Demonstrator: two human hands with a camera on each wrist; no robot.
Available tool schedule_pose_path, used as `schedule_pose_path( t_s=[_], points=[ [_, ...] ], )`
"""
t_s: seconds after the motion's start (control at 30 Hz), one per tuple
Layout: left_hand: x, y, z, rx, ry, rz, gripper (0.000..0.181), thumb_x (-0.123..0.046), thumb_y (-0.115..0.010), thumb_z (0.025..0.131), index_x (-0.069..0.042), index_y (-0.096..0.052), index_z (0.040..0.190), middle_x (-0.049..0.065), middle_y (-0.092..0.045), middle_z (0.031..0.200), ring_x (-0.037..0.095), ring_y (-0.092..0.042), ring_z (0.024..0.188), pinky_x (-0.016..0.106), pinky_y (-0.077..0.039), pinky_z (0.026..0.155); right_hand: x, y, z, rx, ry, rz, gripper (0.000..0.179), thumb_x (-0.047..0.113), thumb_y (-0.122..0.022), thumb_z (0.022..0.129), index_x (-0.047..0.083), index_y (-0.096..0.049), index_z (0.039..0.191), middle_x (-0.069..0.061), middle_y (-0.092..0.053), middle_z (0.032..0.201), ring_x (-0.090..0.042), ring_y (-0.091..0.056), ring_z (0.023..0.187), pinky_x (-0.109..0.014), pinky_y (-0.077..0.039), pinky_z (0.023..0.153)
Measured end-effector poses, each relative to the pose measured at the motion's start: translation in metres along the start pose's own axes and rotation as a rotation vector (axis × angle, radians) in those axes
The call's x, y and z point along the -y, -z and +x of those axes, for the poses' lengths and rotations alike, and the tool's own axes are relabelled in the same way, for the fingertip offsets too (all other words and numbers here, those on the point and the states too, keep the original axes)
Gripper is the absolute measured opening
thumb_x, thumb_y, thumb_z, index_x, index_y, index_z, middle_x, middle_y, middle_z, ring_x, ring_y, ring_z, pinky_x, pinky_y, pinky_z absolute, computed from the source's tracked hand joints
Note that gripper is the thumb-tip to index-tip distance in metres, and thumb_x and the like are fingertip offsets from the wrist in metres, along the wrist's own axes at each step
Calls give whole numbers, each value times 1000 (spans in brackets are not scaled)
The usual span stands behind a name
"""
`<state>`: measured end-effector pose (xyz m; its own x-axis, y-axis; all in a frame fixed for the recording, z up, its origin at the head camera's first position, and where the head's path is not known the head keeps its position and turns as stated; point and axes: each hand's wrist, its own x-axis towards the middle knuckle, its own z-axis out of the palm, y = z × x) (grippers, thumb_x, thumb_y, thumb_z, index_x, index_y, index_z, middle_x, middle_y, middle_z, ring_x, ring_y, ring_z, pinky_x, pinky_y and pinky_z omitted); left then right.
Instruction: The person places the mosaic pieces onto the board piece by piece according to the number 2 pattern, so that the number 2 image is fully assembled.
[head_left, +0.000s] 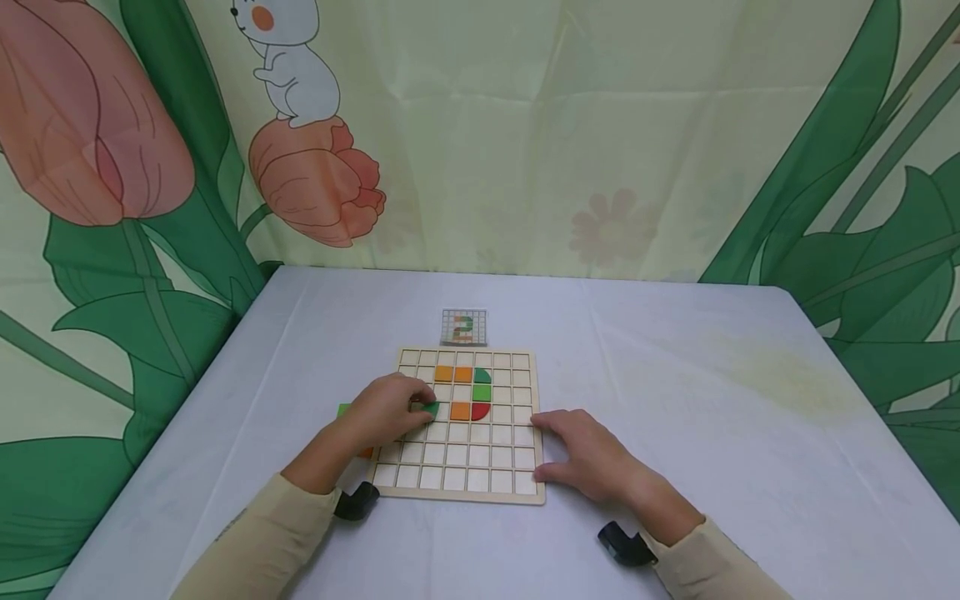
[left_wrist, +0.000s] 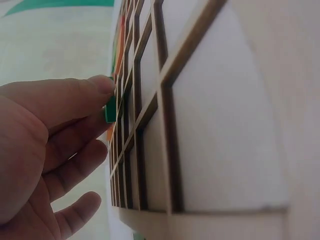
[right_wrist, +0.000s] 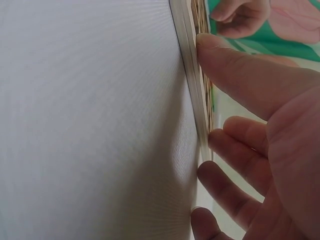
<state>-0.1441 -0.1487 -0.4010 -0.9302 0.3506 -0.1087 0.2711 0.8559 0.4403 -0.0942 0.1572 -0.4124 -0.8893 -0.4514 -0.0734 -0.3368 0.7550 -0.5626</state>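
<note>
A wooden grid board lies on the table. My left hand pinches a dark green tile between thumb and fingers, close over the board's cells; in the left wrist view the green tile shows edge-on. Along the board's right edge rests my right hand, with thumb and fingertips touching the rim and nothing held. Set in the grid are orange squares, a dark green quarter-circle, a light green square, a red quarter-circle and another orange square.
Behind the board lies a small pattern card with a gridded figure. Partly hidden by the left hand and forearm, a green piece and an orange piece lie left of the board. A printed curtain hangs behind the white-covered table.
</note>
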Motion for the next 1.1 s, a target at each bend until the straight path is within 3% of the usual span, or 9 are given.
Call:
schedule_pose_path(
  t_s=[0.23,0.6,1.1],
  points=[
    [-3,-2,1,16,-3,6,14,-17,-80,87,-14,-74,99,-6,-68,97,16,-58,93,37,-51,86,0,0,1,4,-4,2,67,23,-85,80,3,-58,137,-11,-57,136,-33,-48,130,-49,-39,108],
    [-7,-4,4,52,20,-87,16,-11,-78,88,-10,-73,103,-4,-67,96,14,-58,86,32,-53,82,0,2,0,6,5,-7,66,25,-85,80,4,-58,137,-10,-58,136,-33,-48,129,-49,-39,107],
    [-8,-9,5,37,4,-108,14,-7,-75,89,-9,-72,103,-5,-65,91,13,-55,80,30,-51,74,-1,1,0,-2,21,0,65,24,-85,80,3,-58,136,-11,-58,135,-34,-48,129,-50,-39,107]
  ],
)
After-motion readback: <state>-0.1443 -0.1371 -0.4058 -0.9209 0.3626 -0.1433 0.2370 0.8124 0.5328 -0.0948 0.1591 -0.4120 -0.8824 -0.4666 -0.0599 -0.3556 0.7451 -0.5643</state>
